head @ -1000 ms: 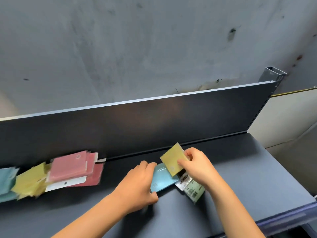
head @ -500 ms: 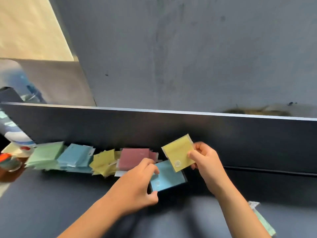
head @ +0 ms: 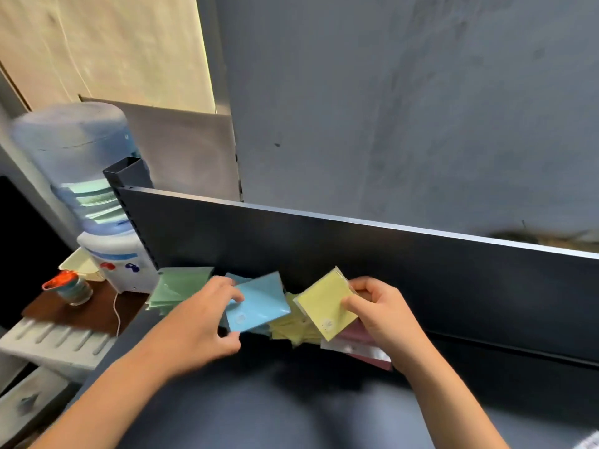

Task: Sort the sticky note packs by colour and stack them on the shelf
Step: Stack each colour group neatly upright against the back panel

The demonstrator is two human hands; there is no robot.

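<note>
Sticky note packs lie in loose heaps on the dark shelf (head: 324, 413), pushed up against its upright back panel (head: 421, 270). Beyond the panel rises a grey wall (head: 405, 108). Off the shelf's left end stands a water dispenser (head: 97, 205) with its blue bottle, blurred, and beside it a small cup (head: 73, 288) on a brown surface; a white cord (head: 117, 311) hangs there.

Along the back panel, from left: the green heap (head: 175, 288), a blue heap mostly hidden behind the left hand, the yellow heap (head: 291, 325), then the pink heap (head: 359, 343), which the right hand partly covers (only its lower edges show).

The left hand (head: 194, 322) pinches a blue pack (head: 257, 303) between thumb and fingers, held tilted over the gap between the blue and yellow heaps. The right hand (head: 379, 314) pinches a yellow pack (head: 325, 304) by its right edge, tilted, above the yellow and pink heaps. The two held packs sit close side by side; I cannot tell if they touch.

The shelf's near part in front of the heaps lies open but blurred. Its left edge drops off just beside the green heap; the right end runs out of frame.
</note>
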